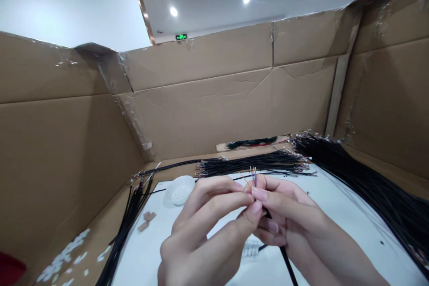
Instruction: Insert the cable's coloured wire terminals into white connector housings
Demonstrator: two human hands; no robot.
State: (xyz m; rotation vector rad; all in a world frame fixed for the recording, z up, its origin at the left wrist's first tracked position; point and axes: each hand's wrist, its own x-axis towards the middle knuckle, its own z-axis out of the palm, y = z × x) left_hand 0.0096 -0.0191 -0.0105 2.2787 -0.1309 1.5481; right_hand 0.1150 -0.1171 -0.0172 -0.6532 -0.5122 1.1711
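Head view: left hand point(197, 232) and right hand point(284, 214), grips seemingly shut on black cable point(284, 257)

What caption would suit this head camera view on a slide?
Left hand and right hand pinch a black cable's coloured wire ends, with bundled black cables beyond.

A black sheathed cable point(284, 254) rises at a slight tilt, pinched between the fingers point(259, 195). Its stripped end splits into thin coloured wires point(253, 176), blue, red and orange, which poke out above the fingertips, slightly splayed.
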